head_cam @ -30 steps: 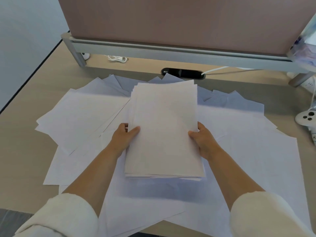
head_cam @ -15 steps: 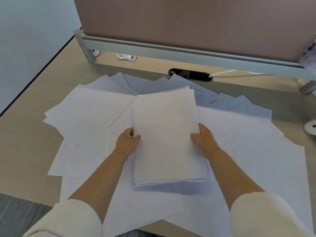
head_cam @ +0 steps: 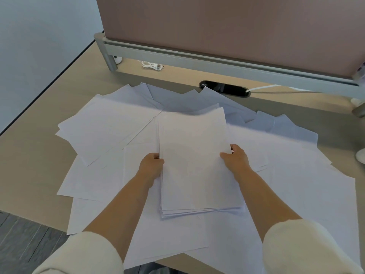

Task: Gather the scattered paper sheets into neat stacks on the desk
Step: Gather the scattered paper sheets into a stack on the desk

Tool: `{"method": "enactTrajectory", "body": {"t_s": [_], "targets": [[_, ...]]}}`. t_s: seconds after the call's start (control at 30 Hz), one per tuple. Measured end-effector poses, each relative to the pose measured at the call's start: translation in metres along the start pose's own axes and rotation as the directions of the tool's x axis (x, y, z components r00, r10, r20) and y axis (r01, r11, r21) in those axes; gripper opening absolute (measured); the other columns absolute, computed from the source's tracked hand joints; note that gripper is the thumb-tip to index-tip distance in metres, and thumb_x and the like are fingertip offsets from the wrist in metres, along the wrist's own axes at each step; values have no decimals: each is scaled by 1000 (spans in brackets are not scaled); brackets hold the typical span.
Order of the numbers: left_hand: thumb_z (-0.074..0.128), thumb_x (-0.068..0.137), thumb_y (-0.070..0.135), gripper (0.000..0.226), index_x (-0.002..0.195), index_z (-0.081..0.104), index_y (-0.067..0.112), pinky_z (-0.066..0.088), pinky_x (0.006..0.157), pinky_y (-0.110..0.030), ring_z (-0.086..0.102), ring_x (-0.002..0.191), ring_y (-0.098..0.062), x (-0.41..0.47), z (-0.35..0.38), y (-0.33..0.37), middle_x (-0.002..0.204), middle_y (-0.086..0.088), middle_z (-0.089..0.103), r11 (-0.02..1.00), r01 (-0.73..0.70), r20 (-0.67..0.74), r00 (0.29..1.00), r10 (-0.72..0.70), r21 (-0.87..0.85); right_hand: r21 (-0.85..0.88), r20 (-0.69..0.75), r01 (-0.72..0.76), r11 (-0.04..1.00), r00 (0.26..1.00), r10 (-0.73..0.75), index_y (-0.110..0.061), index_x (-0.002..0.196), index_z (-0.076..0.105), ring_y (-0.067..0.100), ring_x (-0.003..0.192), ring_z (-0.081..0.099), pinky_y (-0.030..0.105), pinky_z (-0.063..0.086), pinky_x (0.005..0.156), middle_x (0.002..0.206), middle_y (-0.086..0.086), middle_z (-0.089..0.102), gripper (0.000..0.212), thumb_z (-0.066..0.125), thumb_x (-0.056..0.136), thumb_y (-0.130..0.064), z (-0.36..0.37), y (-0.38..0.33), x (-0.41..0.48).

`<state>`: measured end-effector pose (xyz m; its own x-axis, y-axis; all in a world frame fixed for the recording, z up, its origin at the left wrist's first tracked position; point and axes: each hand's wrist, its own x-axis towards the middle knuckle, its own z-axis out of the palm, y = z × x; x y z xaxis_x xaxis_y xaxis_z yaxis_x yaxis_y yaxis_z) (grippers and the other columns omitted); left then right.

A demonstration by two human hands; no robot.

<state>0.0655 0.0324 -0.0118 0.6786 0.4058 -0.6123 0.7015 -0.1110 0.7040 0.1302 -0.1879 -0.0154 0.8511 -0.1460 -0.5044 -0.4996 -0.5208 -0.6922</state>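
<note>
A stack of white paper sheets (head_cam: 194, 161) sits in the middle of the desk on top of several loose sheets. My left hand (head_cam: 151, 168) grips its left edge, thumb on top. My right hand (head_cam: 236, 160) grips its right edge the same way. The bottom edges of the stack are slightly fanned and uneven. Scattered white sheets (head_cam: 102, 127) spread out to the left, behind and to the right (head_cam: 308, 180) of the stack, overlapping at angles. Some hang over the desk's front edge.
The beige desk (head_cam: 33, 155) ends at a pink divider panel (head_cam: 227, 26) on a grey rail. A black cable port (head_cam: 224, 89) and a white coiled cable (head_cam: 152, 65) lie behind the papers. A white object (head_cam: 361, 155) shows at the right edge.
The stack has come down from a raised, tilted hold and now lies nearly flat on the loose sheets. Both hands stayed on its edges. My view has shifted left.
</note>
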Motion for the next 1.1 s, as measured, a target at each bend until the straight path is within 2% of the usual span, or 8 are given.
{"method": "enactTrajectory", "body": {"t_s": [0.07, 0.27, 0.4, 0.5, 0.63, 0.83, 1.0, 1.1], "targets": [[47, 91, 6, 21, 75, 56, 17, 44, 73, -32, 52, 83, -26, -2, 0, 1, 86, -7, 58, 1000, 4, 11, 1000, -4, -11, -27, -2, 8, 1000, 1000, -8, -11, 117, 54, 27, 90, 56, 33, 46, 78, 99, 4, 58, 31, 53, 86, -14, 1, 1, 2], [55, 90, 15, 9, 90, 55, 6, 38, 57, -24, 48, 68, -19, -4, 3, 7, 87, -10, 53, 998, 58, 58, 997, -58, 8, -265, -98, -46, 963, 995, 21, -19, 135, 48, 33, 123, 38, 41, 42, 99, 135, 10, 43, 45, 47, 91, -23, -2, 1, 7], [57, 90, 17, 24, 111, 54, 5, 42, 71, -28, 51, 91, -24, -5, 8, 7, 104, -9, 54, 997, 31, 64, 997, -36, 77, -129, -86, -32, 991, 996, 21, -16, 119, 61, 33, 103, 57, 36, 51, 85, 125, 11, 54, 39, 53, 82, -22, -5, 3, 4], [56, 89, 15, 19, 106, 50, 8, 43, 80, -30, 51, 94, -24, -6, 13, 6, 105, -8, 54, 991, -42, 18, 999, 40, 127, -32, -55, -15, 999, 998, 13, -11, 104, 66, 27, 82, 60, 28, 46, 67, 109, 10, 63, 27, 55, 80, -16, -9, 2, 3], [55, 90, 15, 21, 103, 40, 11, 43, 71, -29, 50, 91, -23, -6, 15, 7, 86, 0, 49, 989, -86, -5, 996, 87, 120, 72, -28, -15, 997, 999, 17, -14, 81, 63, 26, 80, 60, 38, 53, 79, 87, 7, 65, 5, 59, 81, -12, -15, 2, 4], [58, 89, 16, 20, 101, 43, 11, 44, 78, -32, 52, 89, -24, -5, 16, 7, 84, 2, 51, 979, -117, 10, 993, 117, 167, 217, 53, -69, 974, 997, 59, -19, 70, 62, 26, 77, 61, 40, 54, 81, 78, 4, 64, 14, 63, 80, -10, -20, 6, 7], [57, 90, 16, 17, 98, 45, 7, 43, 76, -33, 50, 87, -25, -2, 15, 3, 98, -10, 53, 948, -155, -15, 986, 165, 278, 251, 48, -83, 964, 996, 73, -18, 67, 58, 17, 61, 50, 25, 40, 55, 69, 0, 57, 20, 63, 86, -17, -25, 8, 4], [55, 91, 14, 15, 98, 44, 8, 41, 75, -33, 49, 88, -26, -2, 15, -2, 98, -9, 52, 951, -159, -20, 985, 170, 264, 241, 71, -123, 963, 992, 108, -13, 57, 50, 20, 56, 40, 27, 32, 55, 60, 13, 48, 28, 57, 84, -16, -27, 13, 6]]}}
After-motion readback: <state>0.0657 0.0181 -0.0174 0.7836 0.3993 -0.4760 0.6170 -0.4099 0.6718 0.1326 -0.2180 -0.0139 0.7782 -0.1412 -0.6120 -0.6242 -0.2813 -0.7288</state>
